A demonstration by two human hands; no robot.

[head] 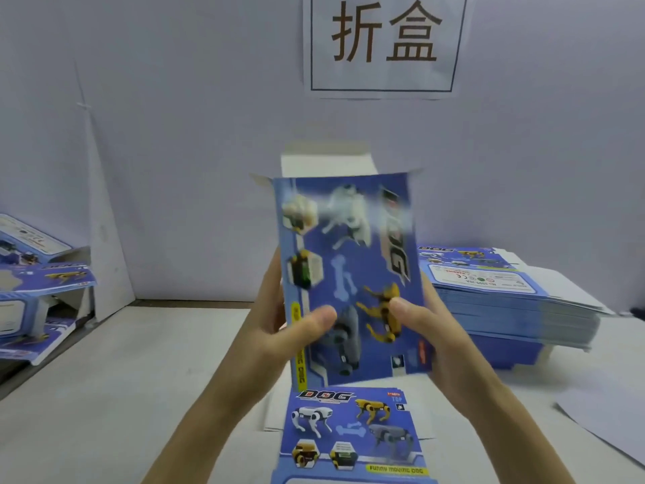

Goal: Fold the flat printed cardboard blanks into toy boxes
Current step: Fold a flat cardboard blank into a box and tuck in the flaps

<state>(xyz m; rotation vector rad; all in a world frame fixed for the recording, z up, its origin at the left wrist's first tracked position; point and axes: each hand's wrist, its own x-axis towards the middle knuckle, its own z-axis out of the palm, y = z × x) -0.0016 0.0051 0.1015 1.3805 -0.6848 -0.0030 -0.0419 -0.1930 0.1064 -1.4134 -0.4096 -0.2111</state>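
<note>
I read one blue printed box (349, 274) held upright, slightly blurred. The left hand (279, 330) pinches its left edge, thumb on the front panel. The right hand (429, 330) pinches the right edge likewise. White flaps (324, 162) stand open above the grip. A flat blank (352, 434) lies below the grip, and a stack of blanks (516, 295) lies right of it.

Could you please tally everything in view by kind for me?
Hands: 2 (left hand, right hand)
Held box: 1
Loose blank: 1
Stack of blanks: 1
Pile of folded boxes: 1
Sign: 1
Paper sheet: 1
Total: 8
</note>
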